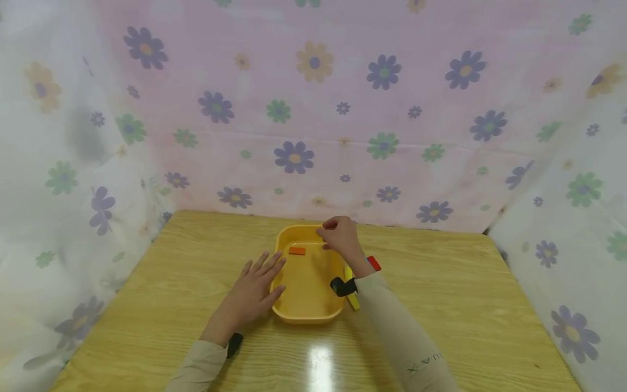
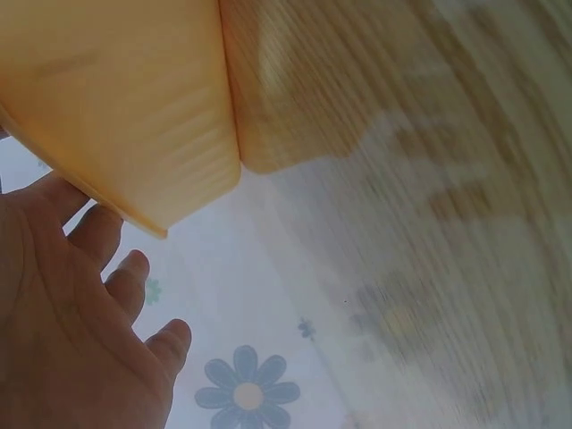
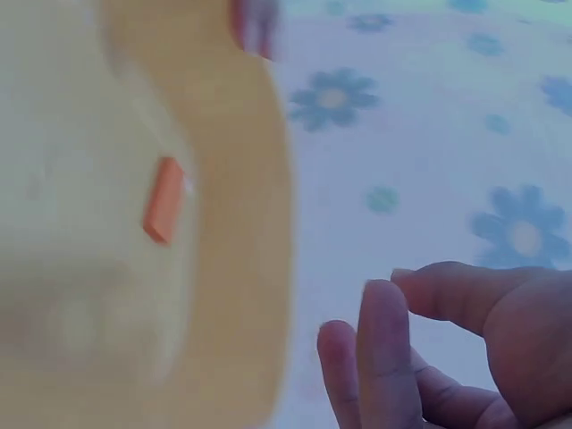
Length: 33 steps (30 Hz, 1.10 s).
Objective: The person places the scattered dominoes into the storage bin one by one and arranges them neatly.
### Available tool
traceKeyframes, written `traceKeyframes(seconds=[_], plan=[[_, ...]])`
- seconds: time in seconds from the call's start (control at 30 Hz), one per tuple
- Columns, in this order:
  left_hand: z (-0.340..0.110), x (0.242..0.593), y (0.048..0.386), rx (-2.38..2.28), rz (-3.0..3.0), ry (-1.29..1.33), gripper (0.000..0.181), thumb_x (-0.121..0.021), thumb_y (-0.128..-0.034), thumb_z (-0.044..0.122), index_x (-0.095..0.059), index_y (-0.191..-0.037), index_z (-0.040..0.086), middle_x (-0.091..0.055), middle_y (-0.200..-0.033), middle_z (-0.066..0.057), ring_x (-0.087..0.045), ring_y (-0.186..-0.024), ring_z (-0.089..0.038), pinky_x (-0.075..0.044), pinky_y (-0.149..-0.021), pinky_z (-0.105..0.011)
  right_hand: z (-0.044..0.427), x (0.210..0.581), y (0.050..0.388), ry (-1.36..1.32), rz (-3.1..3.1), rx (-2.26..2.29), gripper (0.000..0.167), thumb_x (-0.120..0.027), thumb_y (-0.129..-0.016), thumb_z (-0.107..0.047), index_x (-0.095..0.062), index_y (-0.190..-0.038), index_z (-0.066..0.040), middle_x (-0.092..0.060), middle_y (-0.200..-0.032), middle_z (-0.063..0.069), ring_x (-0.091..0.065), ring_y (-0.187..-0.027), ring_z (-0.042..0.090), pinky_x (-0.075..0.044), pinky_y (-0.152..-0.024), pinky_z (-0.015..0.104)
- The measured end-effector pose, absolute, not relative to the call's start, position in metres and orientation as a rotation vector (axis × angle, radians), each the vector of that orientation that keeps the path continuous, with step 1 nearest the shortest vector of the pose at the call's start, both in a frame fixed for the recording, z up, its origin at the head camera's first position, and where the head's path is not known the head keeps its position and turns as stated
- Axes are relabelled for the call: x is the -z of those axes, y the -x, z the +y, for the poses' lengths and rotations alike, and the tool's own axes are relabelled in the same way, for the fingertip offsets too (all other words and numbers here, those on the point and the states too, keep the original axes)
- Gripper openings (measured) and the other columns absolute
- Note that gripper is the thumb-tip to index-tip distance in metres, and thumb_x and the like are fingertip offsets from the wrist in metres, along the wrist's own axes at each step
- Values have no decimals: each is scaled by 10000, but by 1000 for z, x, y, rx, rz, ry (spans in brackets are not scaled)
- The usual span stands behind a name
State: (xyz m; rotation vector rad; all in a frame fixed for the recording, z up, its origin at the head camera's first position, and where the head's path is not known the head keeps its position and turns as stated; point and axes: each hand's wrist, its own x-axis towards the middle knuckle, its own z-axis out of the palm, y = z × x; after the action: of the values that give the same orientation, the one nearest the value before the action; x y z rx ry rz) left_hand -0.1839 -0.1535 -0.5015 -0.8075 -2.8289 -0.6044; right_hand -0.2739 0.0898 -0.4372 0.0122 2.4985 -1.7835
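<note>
Yellow tray [image 1: 306, 294] with orange block [image 1: 296, 251], on the bench [image 1: 441, 305]
Block inside, toward the far left; left hand [image 1: 252, 294] released, fingers spread at the left rim; right hand [image 1: 340, 238] loosely bent, released, at the far-right corner.

In the tray [image 1: 307, 319] on the table [image 1: 206, 245], a block [image 1: 296, 251] lies far left, other blocks [image 1: 354, 302] outside, right.

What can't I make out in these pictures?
Head view: the red piece, partly hidden behind the right arm.
Head view: the yellow shape, its middle hidden by the black strap.
Left wrist view: the tray's full outline, as the tray is cut off at top and left.
Right wrist view: the reddish shape, blurred and cut off by the top edge.
Right wrist view: whether the fingers pinch anything small; their tips overlap.
</note>
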Motion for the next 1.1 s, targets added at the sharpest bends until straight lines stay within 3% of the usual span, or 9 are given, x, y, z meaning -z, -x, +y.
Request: traceKeyframes(seconds=[0.27, 0.47, 0.6, 0.7, 0.83, 0.97, 1.1], plan=[[-153, 499, 185, 593, -2824, 818, 633, -589, -1033, 329, -387, -1567, 57, -344, -1639, -108, -252, -1531, -391, -210, -1184, -692, 143, 444, 250, 19, 2594, 1793, 276, -678, -977, -144, -673, -1192, 30, -675, -1114, 212, -691, -980, 422, -635, -750, 423], [-154, 500, 185, 593, -2820, 817, 632, -596, -1029, 322, -392, -1564, 55, -340, -1641, -102, -256, -1529, -394, -208, -1182, -694, 177, 472, 234, 52, 2758, 1789, 198, -696, -955, -83, -717, -1122, 21, -722, -1074, 210, -704, -916, 433, -613, -657, 288], [-155, 500, 184, 589, -2833, 814, 640, -594, -1030, 325, -375, -1575, 70, -331, -1646, -94, -257, -1529, -397, -196, -1189, -690, 196, 488, 223, 62, 2767, 1825, 190, -701, -951, -55, -712, -1109, 48, -721, -1064, 221, -699, -895, 436, -620, -651, 327], [-156, 500, 182, 590, -2841, 811, 639, -591, -1032, 323, -372, -1576, 70, -330, -1647, -94, -257, -1528, -398, -195, -1190, -689, 206, 496, 215, 64, 2756, 1842, 212, -703, -952, -58, -701, -1119, 72, -714, -1067, 232, -705, -882, 407, -626, -651, 355], [-157, 498, 181, 603, -2844, 812, 632, -592, -1032, 312, -381, -1571, 60, -334, -1645, -102, -249, -1530, -400, -195, -1186, -694, 214, 504, 205, 97, 2721, 1839, 221, -716, -942, -54, -700, -1116, 82, -715, -1048, 228, -706, -860, 330, -613, -638, 299], [-157, 498, 180, 625, -2846, 820, 637, -596, -1030, 311, -373, -1575, 66, -327, -1648, -105, -244, -1531, -406, -188, -1186, -698, 221, 510, 194, 176, 2702, 1744, 209, -752, -914, -60, -716, -1082, 60, -729, -1014, 185, -679, -865, 218, -582, -702, 245], [-158, 499, 180, 640, -2845, 828, 636, -593, -1031, 307, -370, -1578, 69, -313, -1655, -106, -244, -1529, -416, -181, -1185, -703, 227, 516, 183, 259, 2694, 1592, 205, -779, -887, -80, -727, -1062, 14, -731, -1017, 134, -652, -897, 194, -565, -748, 246]])
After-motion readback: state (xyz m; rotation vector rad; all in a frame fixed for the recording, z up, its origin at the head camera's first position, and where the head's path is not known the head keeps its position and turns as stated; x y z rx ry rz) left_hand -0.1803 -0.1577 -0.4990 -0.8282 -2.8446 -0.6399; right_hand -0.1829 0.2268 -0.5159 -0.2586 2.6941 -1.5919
